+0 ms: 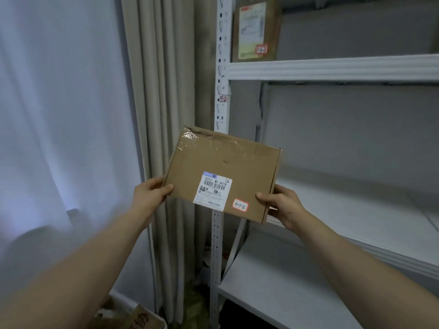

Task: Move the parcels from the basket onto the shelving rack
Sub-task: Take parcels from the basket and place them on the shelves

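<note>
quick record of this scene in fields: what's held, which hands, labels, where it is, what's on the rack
held: flat cardboard parcel
left hand: grips its lower left edge
right hand: grips its lower right corner
labels: white shipping label; red-bordered sticker reading 3-1-2
position: in the air before the shelving rack, on no shelf
upper shelf: second parcel standing upright
left of rack: curtain

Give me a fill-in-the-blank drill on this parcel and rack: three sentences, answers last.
The left hand and right hand hold a flat parcel made of ____.
Its red-edged sticker reads ____.
On a post of the rack, the small tag reads ____.
Answers: cardboard; 3-1-2; 32.
</note>
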A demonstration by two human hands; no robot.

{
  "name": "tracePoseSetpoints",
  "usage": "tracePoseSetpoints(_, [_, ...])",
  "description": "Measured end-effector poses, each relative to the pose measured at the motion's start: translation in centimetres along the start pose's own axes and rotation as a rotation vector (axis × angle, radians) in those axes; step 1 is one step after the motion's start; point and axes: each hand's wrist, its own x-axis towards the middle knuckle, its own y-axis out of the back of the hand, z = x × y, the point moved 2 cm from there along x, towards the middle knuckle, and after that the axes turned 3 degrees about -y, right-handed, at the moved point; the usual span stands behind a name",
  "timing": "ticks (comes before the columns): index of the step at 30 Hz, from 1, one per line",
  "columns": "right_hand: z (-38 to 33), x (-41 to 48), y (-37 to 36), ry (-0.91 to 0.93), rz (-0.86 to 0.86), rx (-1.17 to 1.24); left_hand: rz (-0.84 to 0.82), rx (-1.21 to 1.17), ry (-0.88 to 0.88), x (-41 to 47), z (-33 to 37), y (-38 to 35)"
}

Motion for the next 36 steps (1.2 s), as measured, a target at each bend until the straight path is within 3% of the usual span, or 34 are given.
tracePoseSetpoints(8, [-4.1, -2.1, 4.3, 0.135, 0.141, 0.059, -0.144, -0.089, -0.045, 0.7, 3.3, -5.7])
tracePoseSetpoints(12, [-4.4, -3.0, 4.8, 0.152, 0.202, 0.056, -0.165, 0.078, -0.047, 0.0, 3.4, -7.2])
tracePoseSetpoints(14, [-8.3, -5.1, 6.6, 0.287, 0.34, 0.091, -0.277, 0.101, -0.171, -0.4, 7.6, -9.7])
tracePoseSetpoints(18, [-9.9, -5.5, 8.0, 0.32, 0.393, 0.105, -0.357, 0.192, -0.243, -0.8, 9.7, -12.2])
tracePoseSetpoints(30, [-19.6, -8.0, 9.2, 0.654, 0.724, -0.027, -0.3, 0.251, -0.47, -0.4, 19.1, -16.3])
tracePoseSetpoints(36, [-25.5, -8.2, 9.9, 0.783, 0.762, -0.171, -0.24, 0.124, -0.53, 0.6, 25.1, -18.9])
